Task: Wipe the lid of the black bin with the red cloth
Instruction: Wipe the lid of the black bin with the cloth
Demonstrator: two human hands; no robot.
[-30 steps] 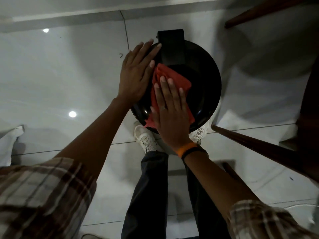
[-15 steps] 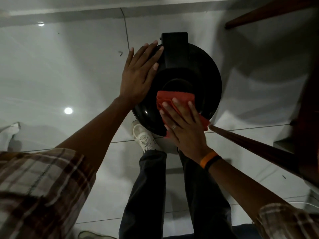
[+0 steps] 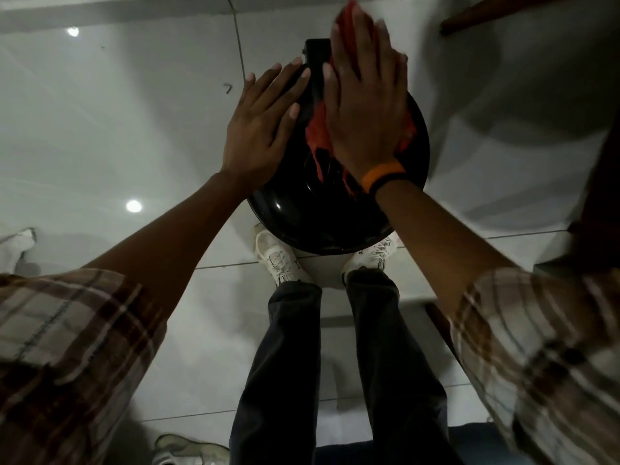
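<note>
The black bin's round glossy lid (image 3: pixel 302 216) lies below me, with its black hinge block (image 3: pixel 317 62) at the far edge. My left hand (image 3: pixel 263 125) rests flat on the lid's left side, fingers spread, holding nothing. My right hand (image 3: pixel 365 102) presses flat on the red cloth (image 3: pixel 318 129) over the far right part of the lid. The cloth shows past my fingertips and beside my palm; most of it is hidden under the hand.
White glossy floor tiles (image 3: pixel 117 112) surround the bin. My white shoes (image 3: pixel 281 263) stand at the bin's near edge. Dark wooden furniture legs (image 3: pixel 503 15) reach in at the top right and along the right side. Another shoe (image 3: pixel 188 448) lies at the bottom.
My right hand has slid the red cloth from the lid's near right edge up to the far side by the hinge. My left hand has stayed on the lid's left side.
</note>
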